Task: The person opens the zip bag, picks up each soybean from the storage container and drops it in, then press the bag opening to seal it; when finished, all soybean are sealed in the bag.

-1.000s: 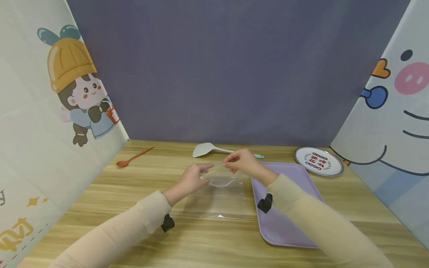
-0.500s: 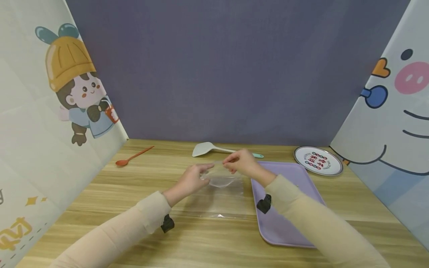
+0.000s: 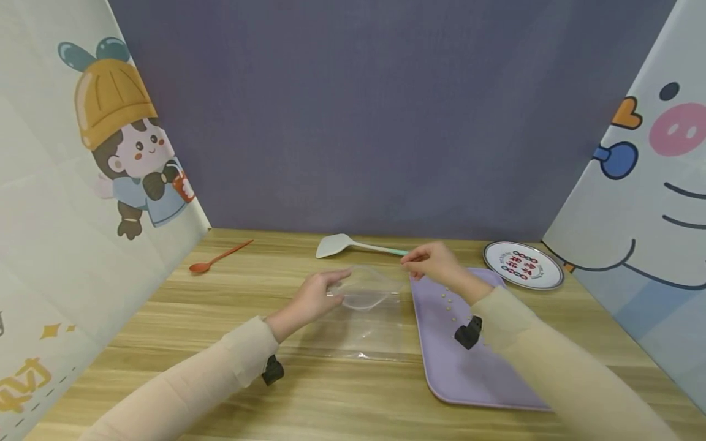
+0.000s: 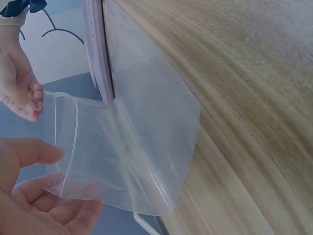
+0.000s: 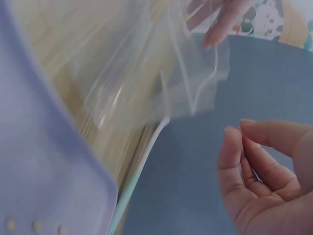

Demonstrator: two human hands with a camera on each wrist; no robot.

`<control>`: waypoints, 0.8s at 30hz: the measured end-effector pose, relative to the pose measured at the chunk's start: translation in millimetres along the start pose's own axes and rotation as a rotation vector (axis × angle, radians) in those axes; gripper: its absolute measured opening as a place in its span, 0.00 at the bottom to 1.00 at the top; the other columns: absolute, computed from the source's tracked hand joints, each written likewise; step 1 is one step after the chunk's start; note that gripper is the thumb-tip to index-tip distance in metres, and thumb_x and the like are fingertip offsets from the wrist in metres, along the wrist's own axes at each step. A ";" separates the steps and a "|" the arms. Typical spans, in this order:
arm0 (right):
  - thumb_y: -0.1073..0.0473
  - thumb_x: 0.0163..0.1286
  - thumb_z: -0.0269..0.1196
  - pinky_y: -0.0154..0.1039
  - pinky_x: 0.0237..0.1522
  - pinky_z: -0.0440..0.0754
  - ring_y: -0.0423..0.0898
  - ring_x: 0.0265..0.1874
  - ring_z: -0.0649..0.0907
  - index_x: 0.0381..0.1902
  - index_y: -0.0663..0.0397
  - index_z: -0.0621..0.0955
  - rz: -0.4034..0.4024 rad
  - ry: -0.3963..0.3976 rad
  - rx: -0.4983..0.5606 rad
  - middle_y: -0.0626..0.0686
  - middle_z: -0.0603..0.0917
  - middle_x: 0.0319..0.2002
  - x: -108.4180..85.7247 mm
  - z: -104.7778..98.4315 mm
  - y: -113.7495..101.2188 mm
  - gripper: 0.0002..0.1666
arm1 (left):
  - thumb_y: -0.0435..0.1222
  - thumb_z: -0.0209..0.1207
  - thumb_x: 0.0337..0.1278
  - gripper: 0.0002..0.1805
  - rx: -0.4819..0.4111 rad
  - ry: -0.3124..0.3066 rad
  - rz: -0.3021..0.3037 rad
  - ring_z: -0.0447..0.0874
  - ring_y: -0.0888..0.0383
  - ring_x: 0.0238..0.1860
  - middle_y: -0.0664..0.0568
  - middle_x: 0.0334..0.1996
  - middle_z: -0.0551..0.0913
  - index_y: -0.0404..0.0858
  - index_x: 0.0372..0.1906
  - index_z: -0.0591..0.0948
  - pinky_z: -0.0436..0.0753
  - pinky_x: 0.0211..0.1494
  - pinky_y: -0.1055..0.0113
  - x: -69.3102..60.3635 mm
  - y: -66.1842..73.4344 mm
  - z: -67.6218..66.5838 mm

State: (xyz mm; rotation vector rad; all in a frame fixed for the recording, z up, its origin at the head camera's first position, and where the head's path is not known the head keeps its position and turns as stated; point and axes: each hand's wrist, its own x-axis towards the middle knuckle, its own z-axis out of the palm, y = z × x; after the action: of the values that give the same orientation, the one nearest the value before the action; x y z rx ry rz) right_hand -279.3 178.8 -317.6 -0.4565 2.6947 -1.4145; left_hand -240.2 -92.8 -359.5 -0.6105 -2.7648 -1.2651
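Observation:
My left hand (image 3: 314,300) grips the mouth of a clear zip-lock bag (image 3: 366,337), thumb on one side and fingers on the other. The bag's mouth is raised and gaping, while its lower part lies on the table. In the left wrist view, the zip strip of the bag (image 4: 68,142) runs near my thumb. My right hand (image 3: 438,266) is over the far left edge of a purple tray (image 3: 474,380). Its thumb and fingertips meet in the right wrist view, and nothing shows between them. Several small pale beans (image 3: 449,301) lie on the tray.
Behind the bag lies a white spatula (image 3: 333,245) with a green-ended handle, partly behind my right hand. An orange spoon (image 3: 206,266) rests at the far left. A patterned plate (image 3: 524,265) sits beyond the tray. Walls enclose the back and both sides.
My right hand has moved right, from the bag's mouth to over the tray, uncovering more beans. The left hand keeps its hold on the bag, which has barely shifted.

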 end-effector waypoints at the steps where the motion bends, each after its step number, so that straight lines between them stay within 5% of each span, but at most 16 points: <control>1: 0.65 0.65 0.63 0.38 0.32 0.86 0.42 0.24 0.83 0.43 0.69 0.84 0.011 0.003 -0.001 0.55 0.87 0.29 -0.8 -3.7 3.5 0.12 | 0.26 0.62 0.53 0.30 -0.002 0.001 0.001 0.77 0.44 0.61 0.45 0.65 0.74 0.38 0.65 0.74 0.76 0.65 0.53 -0.2 -0.3 0.0; 10: 0.65 0.64 0.64 0.40 0.34 0.87 0.42 0.26 0.83 0.46 0.73 0.81 0.088 0.028 -0.068 0.58 0.87 0.32 -3.1 -30.2 40.1 0.16 | 0.27 0.62 0.54 0.30 0.010 0.009 0.013 0.76 0.43 0.62 0.44 0.65 0.74 0.37 0.65 0.74 0.76 0.65 0.51 -0.8 -2.1 -1.3; 17: 0.66 0.62 0.65 0.42 0.35 0.87 0.41 0.26 0.83 0.46 0.74 0.81 0.139 0.071 -0.123 0.62 0.87 0.34 -4.7 -46.2 68.8 0.17 | 0.27 0.62 0.55 0.30 0.007 0.001 -0.004 0.76 0.43 0.62 0.45 0.66 0.73 0.39 0.65 0.73 0.84 0.55 0.57 -0.9 -2.7 -2.5; 24: 0.69 0.57 0.63 0.34 0.33 0.83 0.37 0.27 0.81 0.47 0.77 0.79 0.146 0.044 -0.219 0.63 0.87 0.36 -7.2 -64.7 97.5 0.20 | 0.27 0.62 0.54 0.30 0.010 -0.009 0.008 0.76 0.44 0.63 0.45 0.66 0.73 0.38 0.65 0.73 0.75 0.66 0.52 -0.5 -2.6 -2.7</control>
State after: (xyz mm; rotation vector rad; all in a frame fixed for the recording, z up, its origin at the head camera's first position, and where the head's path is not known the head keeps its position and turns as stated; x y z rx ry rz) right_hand -307.3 284.3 -360.2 -0.2362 2.8642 -1.1123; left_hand -241.0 -96.5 -359.7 -0.6278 -2.7715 -1.2498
